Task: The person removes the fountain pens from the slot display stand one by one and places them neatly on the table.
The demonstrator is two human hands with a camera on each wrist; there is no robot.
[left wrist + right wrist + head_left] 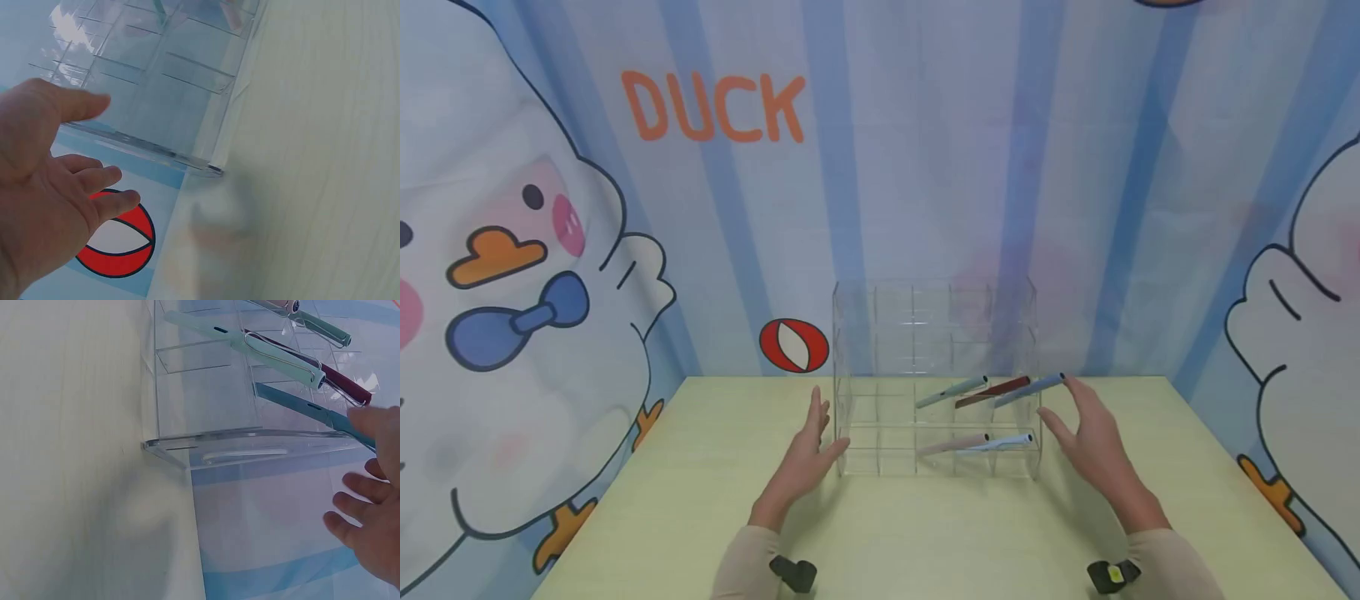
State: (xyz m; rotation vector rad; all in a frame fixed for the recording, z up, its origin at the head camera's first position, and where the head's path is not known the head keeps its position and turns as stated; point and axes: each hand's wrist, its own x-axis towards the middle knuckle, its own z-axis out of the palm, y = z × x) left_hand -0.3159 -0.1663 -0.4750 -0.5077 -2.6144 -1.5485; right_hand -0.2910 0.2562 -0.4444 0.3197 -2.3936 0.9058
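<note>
A clear acrylic rack with several compartments stands on the table. Its upper row of pens holds a green pen, a dark red pen and a blue pen, all slanting. Below them lie a pink pen and a light blue pen. My left hand is beside the rack's left side, thumb and fingers spread, holding nothing. On the right, my right hand has its fingers apart close to the blue pen's end; whether it touches the pen or rack I cannot tell.
The pale wooden table ends at a curtain printed with ducks and blue stripes, just behind the rack. A printed red and white ball shows on the curtain left of the rack. Dark wrist cameras sit on both wrists.
</note>
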